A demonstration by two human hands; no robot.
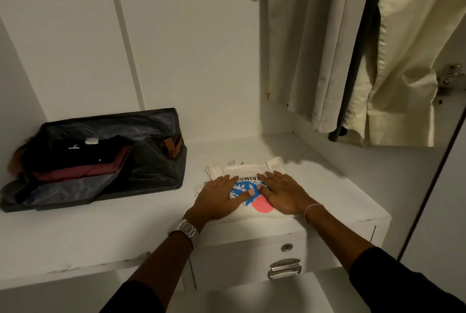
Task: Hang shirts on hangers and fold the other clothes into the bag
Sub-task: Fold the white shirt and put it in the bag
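Left hand: I see my left hand point(218, 196) flat on the folded white T-shirt point(245, 186), palm down, fingers straight and spread, thumb tip reaching toward the middle of the print.
Right hand: my right hand point(283, 193) lies flat beside it on the same shirt, fingers straight and pointing up and left, its thumb tip almost meeting the left thumb.
Grip: neither hand curls round anything; both only press down on the cloth.
Wrists: a metal watch point(186, 228) sits on my left wrist, a thin pale bracelet point(312, 208) on my right, with dark sleeves further back on both forearms.
T-shirt: folded into a small rectangle, blue and pink print facing up, dark lettering partly hidden under my fingers; I read only a few letters, so I cannot tell the word.
Shelf: the shirt rests on a white wardrobe shelf point(327, 186), near its front edge.
Bag: a dark open bag point(156, 169) stands on the same shelf to the left, apart from the shirt, with a black garment point(75, 151) stacked on a dark red garment point(83, 170) inside it.
Drawer: below the shelf edge I see a white drawer front with a round lock point(286, 247) and a metal handle point(285, 268).
Room: white panelled wardrobe walls behind; pale hanging shirts point(408, 60) fill the upper right, and a metal hinge point(450, 76) shows at the right edge.
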